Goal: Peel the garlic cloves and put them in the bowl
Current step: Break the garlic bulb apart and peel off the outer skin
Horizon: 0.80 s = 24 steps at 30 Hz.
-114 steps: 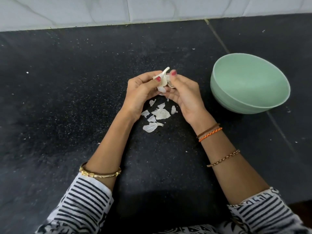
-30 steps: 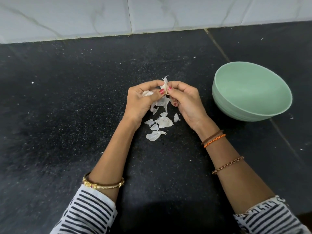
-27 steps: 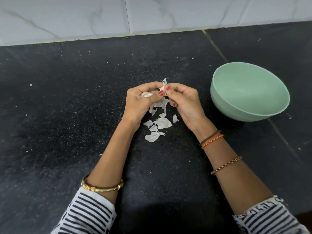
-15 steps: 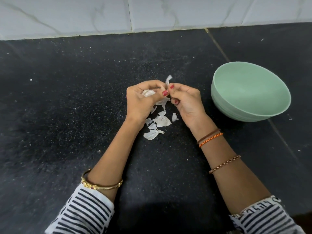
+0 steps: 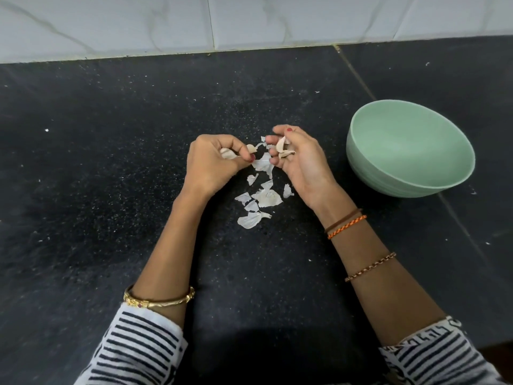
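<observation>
My left hand [image 5: 211,165] is curled round the rest of a garlic bulb [image 5: 228,153], with a clove tip [image 5: 252,148] showing past the thumb. A little to its right, my right hand [image 5: 301,159] holds a separated garlic clove [image 5: 281,145] with loose skin in its curled fingers. A strip of papery skin [image 5: 261,145] hangs between the two hands. The pale green bowl [image 5: 369,168] stands to the right of my right hand, and nothing shows inside it.
Several torn garlic skins [image 5: 263,198] lie on the black speckled counter [image 5: 111,190] just below my hands. A white tiled wall [image 5: 194,23] runs along the counter's far edge. A seam in the counter [image 5: 358,76] runs past the bowl.
My hands, pressed together on the garlic before, have drawn apart. The right hand has come away to the right with a clove, while the left keeps the bulb.
</observation>
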Motion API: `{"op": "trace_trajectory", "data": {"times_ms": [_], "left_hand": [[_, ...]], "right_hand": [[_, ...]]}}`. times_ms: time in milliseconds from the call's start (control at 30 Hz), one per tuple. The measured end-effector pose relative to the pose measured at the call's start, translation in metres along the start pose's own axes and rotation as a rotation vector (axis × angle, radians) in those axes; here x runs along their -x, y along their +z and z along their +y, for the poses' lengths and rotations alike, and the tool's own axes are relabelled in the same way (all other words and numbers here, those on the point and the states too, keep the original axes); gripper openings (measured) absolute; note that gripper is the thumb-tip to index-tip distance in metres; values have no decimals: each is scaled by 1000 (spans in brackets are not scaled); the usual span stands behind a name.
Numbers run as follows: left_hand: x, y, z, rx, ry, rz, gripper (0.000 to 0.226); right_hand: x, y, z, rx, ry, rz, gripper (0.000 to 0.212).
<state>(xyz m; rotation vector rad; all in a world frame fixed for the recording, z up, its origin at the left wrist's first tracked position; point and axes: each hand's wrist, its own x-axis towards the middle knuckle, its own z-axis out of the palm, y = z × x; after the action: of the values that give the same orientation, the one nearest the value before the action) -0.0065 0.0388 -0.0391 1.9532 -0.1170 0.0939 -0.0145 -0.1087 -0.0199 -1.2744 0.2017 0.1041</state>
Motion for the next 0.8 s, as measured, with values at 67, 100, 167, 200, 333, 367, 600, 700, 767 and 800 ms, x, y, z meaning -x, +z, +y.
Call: {"op": "trace_trajectory", "data": {"times_ms": [67, 100, 167, 200, 333, 367, 600, 700, 767, 800], "left_hand": [[-1, -4, -2, -63, 15, 8, 31], [-1, -5, -2, -69, 18, -4, 25], [0, -6, -1, -72, 29, -14, 20], [0, -7, -1, -67, 25, -10, 22], [-1, -12, 0, -4, -73, -13, 19], [-1, -13, 2, 44, -111, -32, 17], [-4, -26, 9, 339, -223, -171, 34], [-3, -24, 10, 498, -193, -166, 28], [-3, -21, 10, 540, -159, -192, 27], [-3, -20, 10, 532, -132, -203, 27]], "right_hand": [[1, 8, -1, 75, -25, -40, 23], [1, 13, -1, 116, -34, -60, 23], [0, 22, 1, 168, -34, -80, 27], [-1, 25, 3, 184, -29, -74, 30], [-1, 29, 11, 328, -66, 27, 51], [-1, 29, 14, 372, -97, 63, 53], [-2, 19, 23, 625, -341, 174, 61], [0, 17, 23, 639, -527, 242, 53], [1, 17, 25, 648, -669, 298, 41], [2, 17, 26, 631, -712, 319, 36]]}}
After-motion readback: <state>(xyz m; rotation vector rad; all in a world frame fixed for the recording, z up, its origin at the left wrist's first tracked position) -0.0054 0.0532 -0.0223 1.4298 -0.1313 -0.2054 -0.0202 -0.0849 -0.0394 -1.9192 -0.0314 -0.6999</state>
